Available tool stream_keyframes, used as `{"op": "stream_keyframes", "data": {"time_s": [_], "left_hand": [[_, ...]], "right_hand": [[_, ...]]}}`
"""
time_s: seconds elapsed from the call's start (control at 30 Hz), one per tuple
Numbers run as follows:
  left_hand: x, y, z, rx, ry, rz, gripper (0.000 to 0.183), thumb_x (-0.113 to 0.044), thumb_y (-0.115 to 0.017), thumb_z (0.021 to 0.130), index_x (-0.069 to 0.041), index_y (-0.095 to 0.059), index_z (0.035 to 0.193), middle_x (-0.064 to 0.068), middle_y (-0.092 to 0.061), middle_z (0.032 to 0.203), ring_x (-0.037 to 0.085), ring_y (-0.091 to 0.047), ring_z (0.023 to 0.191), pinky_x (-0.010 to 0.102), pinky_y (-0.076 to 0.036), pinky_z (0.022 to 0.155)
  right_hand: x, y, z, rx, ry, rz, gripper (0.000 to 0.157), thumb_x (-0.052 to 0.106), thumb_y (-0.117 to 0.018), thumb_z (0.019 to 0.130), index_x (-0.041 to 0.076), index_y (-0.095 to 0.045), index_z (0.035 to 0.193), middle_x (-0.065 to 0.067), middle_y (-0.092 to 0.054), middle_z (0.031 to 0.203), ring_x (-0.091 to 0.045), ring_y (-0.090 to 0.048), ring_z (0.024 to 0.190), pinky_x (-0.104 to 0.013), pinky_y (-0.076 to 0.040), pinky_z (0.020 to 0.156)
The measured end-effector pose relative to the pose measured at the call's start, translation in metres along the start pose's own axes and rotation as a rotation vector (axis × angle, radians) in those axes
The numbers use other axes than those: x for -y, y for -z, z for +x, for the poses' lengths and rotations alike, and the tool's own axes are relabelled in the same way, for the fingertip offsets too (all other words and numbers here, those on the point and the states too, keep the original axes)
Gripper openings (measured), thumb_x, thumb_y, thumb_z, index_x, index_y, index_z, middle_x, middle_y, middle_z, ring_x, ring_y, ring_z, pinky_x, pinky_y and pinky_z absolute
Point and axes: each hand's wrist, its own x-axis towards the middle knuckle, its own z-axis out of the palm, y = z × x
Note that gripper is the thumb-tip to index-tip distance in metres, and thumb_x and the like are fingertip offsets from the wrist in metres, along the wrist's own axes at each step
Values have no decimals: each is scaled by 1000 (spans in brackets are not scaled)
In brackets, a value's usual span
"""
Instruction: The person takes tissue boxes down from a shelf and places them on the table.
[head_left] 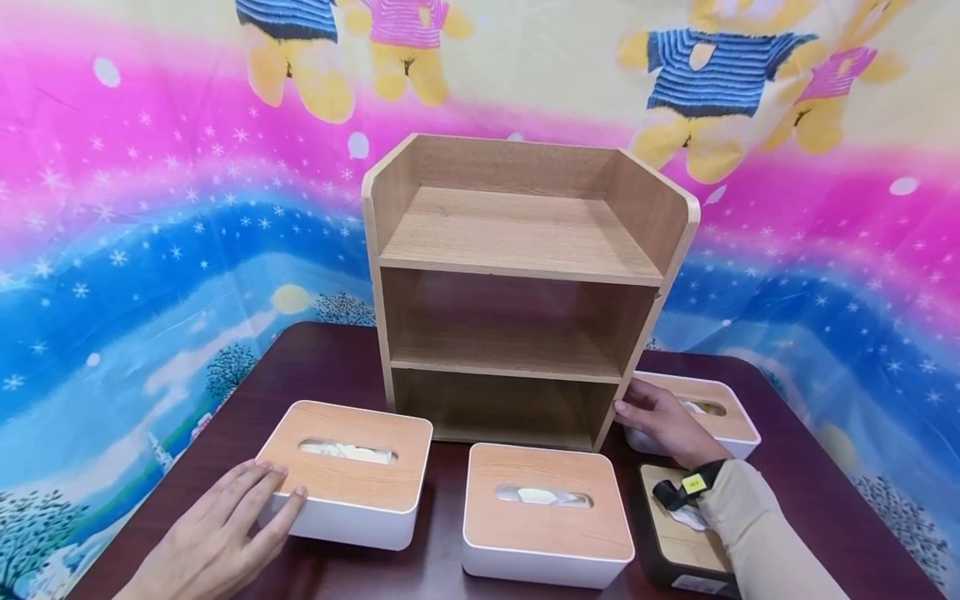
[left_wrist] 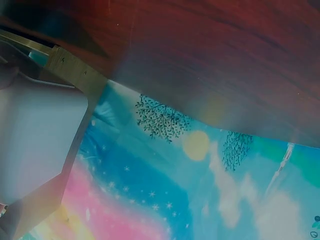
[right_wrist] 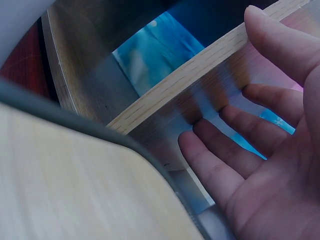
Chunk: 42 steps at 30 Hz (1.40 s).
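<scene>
My left hand (head_left: 217,529) rests its fingertips on the front left corner of a white tissue box (head_left: 352,525) with a wooden lid. Fingers spread over the lid's edge. At the right, my right hand (head_left: 667,421) reaches to the side panel of a three-tier wooden shelf (head_left: 517,275). In the right wrist view, its straight fingers lie against or very near the side panel (right_wrist: 172,85), with the thumb by the panel's front edge; exact contact is hard to tell. The left wrist view shows the white box (left_wrist: 40,135) but little of the left hand.
A second white tissue box (head_left: 547,542) stands front centre. Another white one (head_left: 720,408) is behind the right hand, beside the shelf. A black tissue box (head_left: 682,542) lies partly under the right forearm. All stand on a dark red table (head_left: 322,367) before a printed cloth (head_left: 150,208).
</scene>
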Motion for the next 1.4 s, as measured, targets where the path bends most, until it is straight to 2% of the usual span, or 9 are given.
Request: {"op": "stream_keyframes", "data": {"time_s": [0.3, 0.47, 0.7, 0.9, 1.0, 1.27, 1.4], "left_hand": [[-2, 2, -6, 72, 9, -75, 46, -16, -17, 107, -2, -58, 123, 26, -58, 110, 38, -56, 99, 38, -12, 116], [-3, 2, -7, 103, 7, -77, 47, -15, -15, 107, -2, -57, 124, 26, -58, 111, 38, -55, 101, 38, -11, 116], [-4, 0, -9, 111, -10, -67, 46, -14, -16, 107, -2, -57, 124, 26, -58, 110, 38, -56, 101, 38, -12, 116], [-4, 4, -11, 193, 12, -62, 52, -22, -11, 106, -3, -54, 127, 25, -57, 114, 38, -54, 105, 38, -7, 117], [-4, 4, -12, 199, 15, -60, 53, -23, -10, 106, -3, -54, 126, 25, -57, 113, 38, -54, 104, 38, -6, 117], [-4, 4, -16, 248, 24, -38, 52, -19, -8, 105, -4, -54, 124, 26, -56, 111, 39, -55, 100, 38, -3, 116], [-4, 3, -18, 247, 34, -36, 51, -19, -9, 105, -4, -54, 122, 26, -56, 110, 39, -55, 98, 38, -3, 116]], "right_hand": [[2, 0, 1, 1, -11, -8, 67, 29, -62, 96, 11, -32, 153, -20, -44, 144, -42, -50, 123, -57, -39, 100], [2, 0, 1, -2, -22, 4, 67, 29, -63, 96, 11, -32, 153, -20, -43, 145, -43, -49, 124, -55, -40, 99], [1, 0, 0, 1, -16, 2, 68, 29, -63, 96, 11, -31, 153, -20, -42, 146, -43, -49, 124, -52, -42, 98], [3, 1, 1, 10, 2, 4, 66, 27, -62, 96, 11, -32, 153, -19, -44, 145, -41, -50, 124, -45, -44, 98], [3, 0, 1, 9, 1, 0, 66, 27, -63, 96, 10, -32, 152, -19, -44, 145, -41, -50, 124, -43, -45, 98], [4, 0, 1, 5, 1, -10, 66, 27, -63, 96, 9, -33, 152, -19, -46, 143, -39, -52, 123, -42, -45, 97], [3, -1, 1, 4, 0, -2, 67, 27, -63, 96, 9, -32, 152, -19, -45, 144, -40, -51, 124, -45, -44, 98]]}}
